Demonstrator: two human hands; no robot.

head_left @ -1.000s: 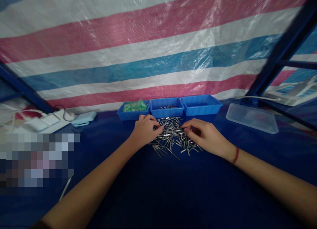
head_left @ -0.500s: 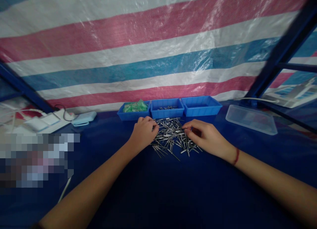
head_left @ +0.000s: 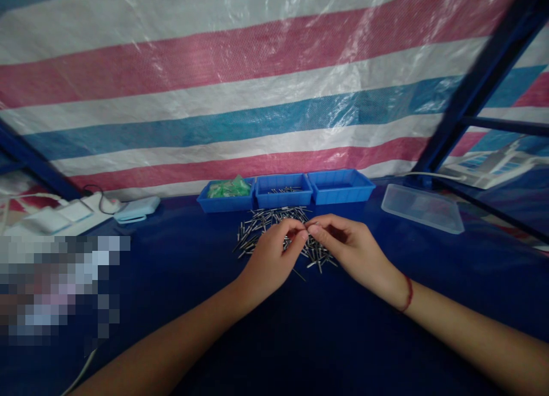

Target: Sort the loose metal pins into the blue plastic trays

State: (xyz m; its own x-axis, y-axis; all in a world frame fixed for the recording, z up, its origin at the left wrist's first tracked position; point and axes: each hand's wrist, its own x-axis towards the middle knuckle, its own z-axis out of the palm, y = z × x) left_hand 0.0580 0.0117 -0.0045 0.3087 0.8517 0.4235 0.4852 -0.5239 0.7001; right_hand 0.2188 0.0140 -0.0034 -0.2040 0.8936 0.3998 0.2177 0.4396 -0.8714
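Fingertips of the left hand (head_left: 271,258) and right hand (head_left: 358,247) meet — whether clamped on anything, I cannot tell — over loose metal pins (head_left: 266,216) heaped in front of the blue trays (head_left: 283,200), presumably for easy reach.

Thin, silvery metal pins (head_left: 263,218) lie in a loose, overlapping heap on the dark blue tabletop (head_left: 321,344), pointing every which way (one juts out at the near edge). The heap's middle is partly hidden.
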